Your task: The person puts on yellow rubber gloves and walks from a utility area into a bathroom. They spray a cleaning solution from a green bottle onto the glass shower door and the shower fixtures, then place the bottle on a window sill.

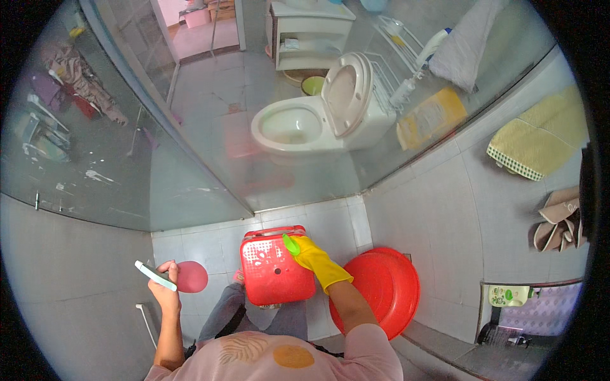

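Note:
A red plastic stool [273,270] stands before my legs, with small holes and wet-looking pale spots on its top. My right hand [316,260], in a yellow rubber glove, closes over a bright green tool [291,245] at the stool's upper surface. Only the tool's rounded end shows, so its kind is hidden. Off to the left, my bare left hand [166,279] is wrapped round a slim white and pale-green handle [155,275]. A round pink piece [192,277] sits against that hand; whether it joins the handle I cannot tell.
A wide red basin [391,289] lies right of the stool, under my right forearm. Glass panels [298,181] stand ahead, with a toilet [292,124] behind them. Along the right wall hang a yellow-green cloth [540,133] and brown fabric [560,219]. A shelf [495,343] holds a bottle [508,296].

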A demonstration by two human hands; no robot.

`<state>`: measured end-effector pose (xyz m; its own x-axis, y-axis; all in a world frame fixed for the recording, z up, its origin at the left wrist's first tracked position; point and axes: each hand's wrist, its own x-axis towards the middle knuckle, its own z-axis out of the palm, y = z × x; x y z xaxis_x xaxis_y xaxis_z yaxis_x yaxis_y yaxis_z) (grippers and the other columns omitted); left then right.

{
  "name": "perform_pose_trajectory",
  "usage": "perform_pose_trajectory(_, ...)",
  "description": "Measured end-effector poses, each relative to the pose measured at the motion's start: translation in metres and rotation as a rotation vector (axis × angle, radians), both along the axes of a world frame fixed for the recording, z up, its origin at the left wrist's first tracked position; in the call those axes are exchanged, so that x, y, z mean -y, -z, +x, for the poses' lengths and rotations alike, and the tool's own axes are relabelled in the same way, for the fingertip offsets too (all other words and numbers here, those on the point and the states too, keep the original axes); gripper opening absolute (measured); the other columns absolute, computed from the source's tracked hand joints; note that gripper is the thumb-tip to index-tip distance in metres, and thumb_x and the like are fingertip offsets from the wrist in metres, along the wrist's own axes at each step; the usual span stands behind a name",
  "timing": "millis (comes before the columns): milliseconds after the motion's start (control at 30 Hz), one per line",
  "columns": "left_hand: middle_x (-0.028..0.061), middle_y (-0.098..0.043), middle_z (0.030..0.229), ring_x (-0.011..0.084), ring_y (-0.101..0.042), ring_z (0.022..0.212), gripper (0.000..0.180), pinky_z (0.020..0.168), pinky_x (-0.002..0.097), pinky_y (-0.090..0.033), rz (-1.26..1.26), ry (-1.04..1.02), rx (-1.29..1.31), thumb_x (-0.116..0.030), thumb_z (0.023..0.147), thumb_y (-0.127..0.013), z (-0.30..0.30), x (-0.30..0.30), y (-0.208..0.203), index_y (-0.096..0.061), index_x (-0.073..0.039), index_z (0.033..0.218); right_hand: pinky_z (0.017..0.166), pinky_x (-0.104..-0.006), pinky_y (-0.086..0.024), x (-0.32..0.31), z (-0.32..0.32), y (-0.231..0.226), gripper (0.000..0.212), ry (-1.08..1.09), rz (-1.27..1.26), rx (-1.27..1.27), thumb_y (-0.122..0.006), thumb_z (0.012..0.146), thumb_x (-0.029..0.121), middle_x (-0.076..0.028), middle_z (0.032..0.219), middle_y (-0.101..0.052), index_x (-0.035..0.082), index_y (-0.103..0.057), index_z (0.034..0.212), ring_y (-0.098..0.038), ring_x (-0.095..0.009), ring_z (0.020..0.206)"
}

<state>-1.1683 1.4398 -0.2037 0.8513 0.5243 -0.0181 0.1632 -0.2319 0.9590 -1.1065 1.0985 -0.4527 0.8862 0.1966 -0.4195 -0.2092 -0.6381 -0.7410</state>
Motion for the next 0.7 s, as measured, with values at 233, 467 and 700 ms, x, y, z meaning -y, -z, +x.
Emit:
perform_pose_trajectory(233, 0.0040, -0.060, 0.073, 0.0094, -0.052, 0.065, 0.017, 0.063, 0.0224, -0.043, 0.037, -0.054, 0.021, -0.009, 0.080, -0.064, -0.007, -0.010, 0.002, -0.063, 0.006, 0.087, 0.072, -0.0385, -0.043, -0.016, 0.005, -0.132, 0.029, 0.089, -0.084, -0.135, -0.046, 0.089, 0.032, -0.019, 0.083, -0.060, 0.005, -0.058, 0.090, -0.057, -0.034, 0.078)
perform_pose_trajectory(467, 0.0026, -0.058, 0.068, 0.0097, -0.052, 0.065, 0.014, 0.060, 0.0242, -0.043, -0.066, 0.049, 0.042, -0.009, 0.077, -0.066, -0.005, -0.016, -0.019, -0.063, 0.004, 0.078, 0.090, -0.0339, -0.040, 0.005, -0.046, -0.137, 0.044, 0.155, 0.029, 0.563, -0.061, 0.079, 0.018, -0.016, 0.109, -0.057, 0.005, -0.050, 0.120, -0.054, -0.024, 0.101)
perform_pose_trajectory(700, 0.0039, -0.059, 0.069, 0.0111, -0.054, 0.064, 0.015, 0.060, 0.0249, -0.045, -0.172, 0.172, 0.176, -0.010, 0.077, -0.067, -0.001, -0.042, -0.017, -0.063, 0.005, 0.081, 0.078, -0.0279, -0.044, -0.020, -0.026, -0.264, 0.036, 0.330, 0.434, 0.424, -0.062, 0.079, 0.014, -0.008, 0.094, -0.060, 0.002, -0.053, 0.112, -0.056, -0.016, 0.086)
